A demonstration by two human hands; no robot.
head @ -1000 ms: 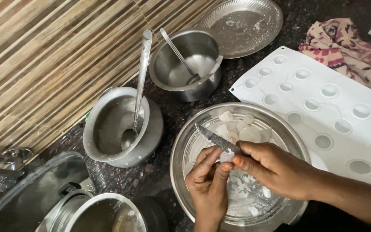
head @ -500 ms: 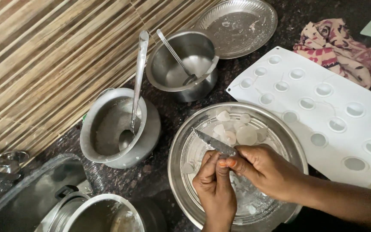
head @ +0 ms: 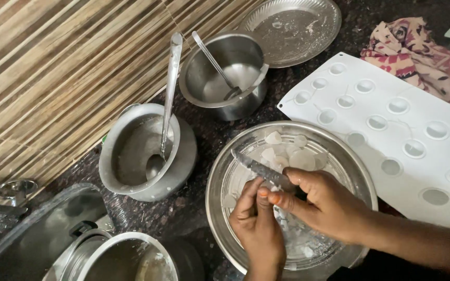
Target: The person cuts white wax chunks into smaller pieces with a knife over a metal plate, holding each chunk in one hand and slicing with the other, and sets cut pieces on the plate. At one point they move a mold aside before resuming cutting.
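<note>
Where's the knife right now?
In the head view, the knife is in the right hand, low and centre, over the big steel plate, its blade pointing up-left beside the left hand.

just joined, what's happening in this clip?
A person works over a big steel plate holding white pieces. The right hand grips a knife; the left hand pinches a small white piece against the blade. A white mould tray lies at right, two steel pots with spoons behind.
</note>
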